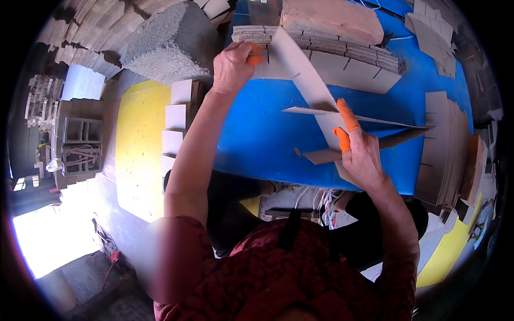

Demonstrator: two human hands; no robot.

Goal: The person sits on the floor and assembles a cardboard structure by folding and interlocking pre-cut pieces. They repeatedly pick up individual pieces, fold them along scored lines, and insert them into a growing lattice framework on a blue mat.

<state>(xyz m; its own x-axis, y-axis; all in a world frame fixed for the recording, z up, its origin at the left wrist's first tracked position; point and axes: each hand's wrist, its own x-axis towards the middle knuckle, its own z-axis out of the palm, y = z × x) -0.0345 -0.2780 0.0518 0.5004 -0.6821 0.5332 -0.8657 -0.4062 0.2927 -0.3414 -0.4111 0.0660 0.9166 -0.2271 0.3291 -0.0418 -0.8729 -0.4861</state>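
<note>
My right hand (361,152), with orange finger covers, grips a long slotted cardboard strip (302,67) that slants up and away to the left. Two crossing cardboard strips sit across it: the farther one (369,121) and the nearer one (321,156), making a loose lattice above the blue tabletop (257,128). At the left end of a stack of slotted cardboard strips (342,48), my left hand (234,67) is closed, an orange cover on one finger. Its fingertips are at the front strip, but what they pinch is hidden.
A reddish brick (332,20) lies behind the stack. A rough grey block (168,43) stands at the far left. More cardboard pieces line the table's right edge (441,150) and the left side (175,116), beside a yellow sheet (139,144). A hollow concrete block (82,144) stands farther left.
</note>
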